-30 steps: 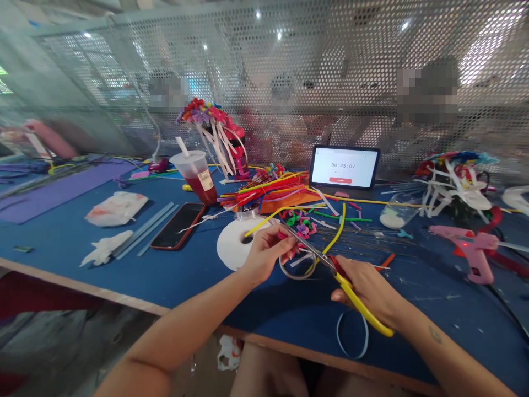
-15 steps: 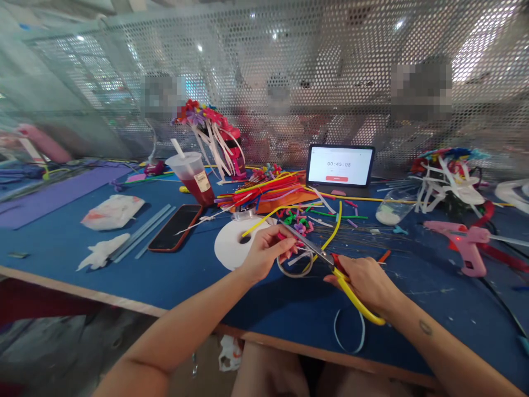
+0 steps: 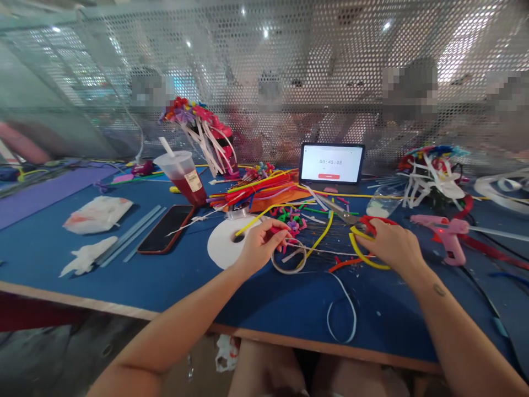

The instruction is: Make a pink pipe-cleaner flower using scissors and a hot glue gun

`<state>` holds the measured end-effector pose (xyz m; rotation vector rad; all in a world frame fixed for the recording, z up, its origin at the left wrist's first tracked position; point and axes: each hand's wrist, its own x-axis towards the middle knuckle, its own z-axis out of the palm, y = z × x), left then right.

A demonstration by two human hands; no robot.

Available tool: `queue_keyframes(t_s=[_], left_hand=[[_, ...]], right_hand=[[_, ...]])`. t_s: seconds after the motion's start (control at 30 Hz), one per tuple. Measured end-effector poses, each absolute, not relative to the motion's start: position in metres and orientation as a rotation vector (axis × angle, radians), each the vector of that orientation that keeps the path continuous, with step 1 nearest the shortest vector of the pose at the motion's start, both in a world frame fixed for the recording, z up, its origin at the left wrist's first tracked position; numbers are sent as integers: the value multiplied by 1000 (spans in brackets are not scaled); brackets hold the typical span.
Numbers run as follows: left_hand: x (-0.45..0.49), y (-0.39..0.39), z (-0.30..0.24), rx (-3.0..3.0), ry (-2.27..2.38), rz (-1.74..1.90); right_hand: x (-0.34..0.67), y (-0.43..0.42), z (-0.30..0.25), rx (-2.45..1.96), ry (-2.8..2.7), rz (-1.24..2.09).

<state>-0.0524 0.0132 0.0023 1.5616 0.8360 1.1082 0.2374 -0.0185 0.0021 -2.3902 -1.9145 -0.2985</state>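
My left hand (image 3: pixel 261 243) hovers over the blue table (image 3: pixel 268 298), its fingers pinched on a small pink piece beside a clear tape ring (image 3: pixel 289 256). A white disc (image 3: pixel 223 245) lies just left of it. My right hand (image 3: pixel 390 246) rests on the yellow and red handles of the scissors (image 3: pixel 356 230), which lie on the table with their blades pointing up and left. A yellow strip (image 3: pixel 321 237) curves between the two hands. Small coloured curled pieces (image 3: pixel 294 219) lie just behind the left hand.
A bundle of coloured straws (image 3: pixel 258 190), a red drink cup (image 3: pixel 184 177), a phone (image 3: pixel 166 229), a tablet timer (image 3: pixel 332 163), a pink glue gun (image 3: pixel 444 234) and flower bunches (image 3: pixel 200 124) crowd the table. A white loop (image 3: pixel 342 311) lies near the front edge. People sit behind the mesh screen.
My right hand has carried the scissors from beside the left hand to the right and back, and set them down on the table. My left hand stayed near the tape ring.
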Motion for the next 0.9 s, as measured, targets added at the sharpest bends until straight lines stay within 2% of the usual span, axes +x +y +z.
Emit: queue_keyframes(t_s=[0.27,0.57,0.83,0.9], left_hand=[[-57,21,-5,1795,883,1076],[-58,21,-5,1833,868,1136],[-63,23,-4,2158,1029,1164],[-63,23,-2,2211,1004,1224]], right_hand=[[260,3,-7,-2372,-2080,-288],[285,16,-37,-2001,-2248,-341],[270,6,-26,-2037,-2166,-694],[250,-1,-18,-1888,-2166,-685]])
